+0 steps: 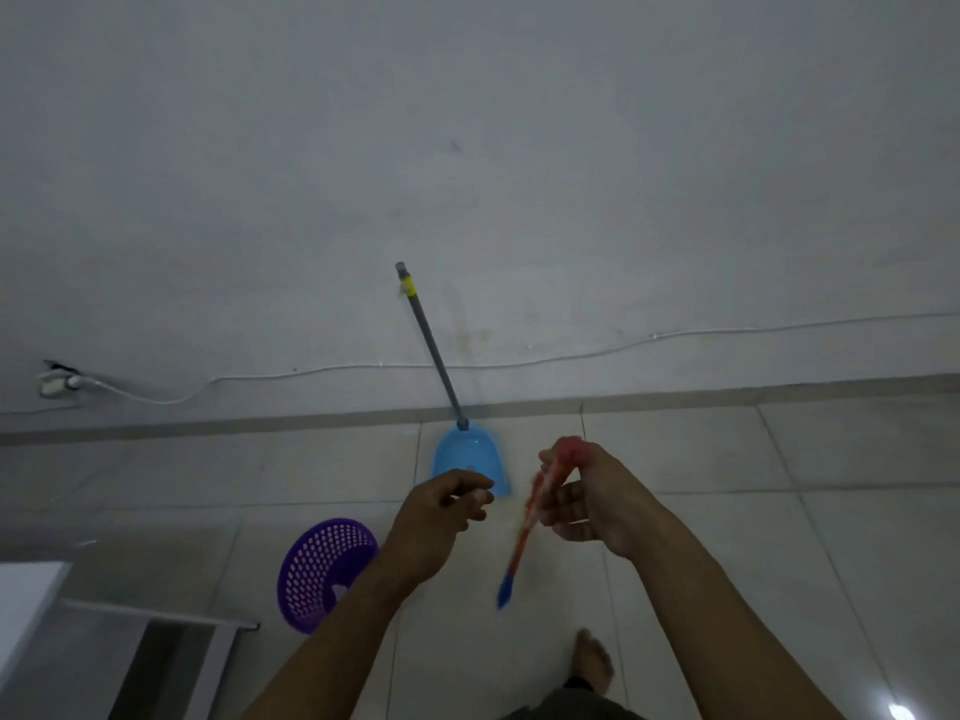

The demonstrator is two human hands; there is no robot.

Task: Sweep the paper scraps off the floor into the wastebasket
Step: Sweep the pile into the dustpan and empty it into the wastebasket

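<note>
My right hand [582, 498] grips the red top end of a blurred red-orange broom stick [522, 537], which slants down to a blue part near the floor. My left hand [441, 517] hovers just left of the stick with its fingers curled and nothing seen in it. The purple perforated wastebasket [322, 569] stands on the floor at the lower left, with a small white scrap showing inside. A blue dustpan [470, 465] with a long grey handle leans against the wall behind my hands. No paper scraps show on the floor tiles.
A white cable [519, 363] runs along the wall from a socket [54, 384] at the left. A white piece of furniture [31, 610] fills the lower left corner. My bare foot [592, 662] stands on the light tiles below my hands.
</note>
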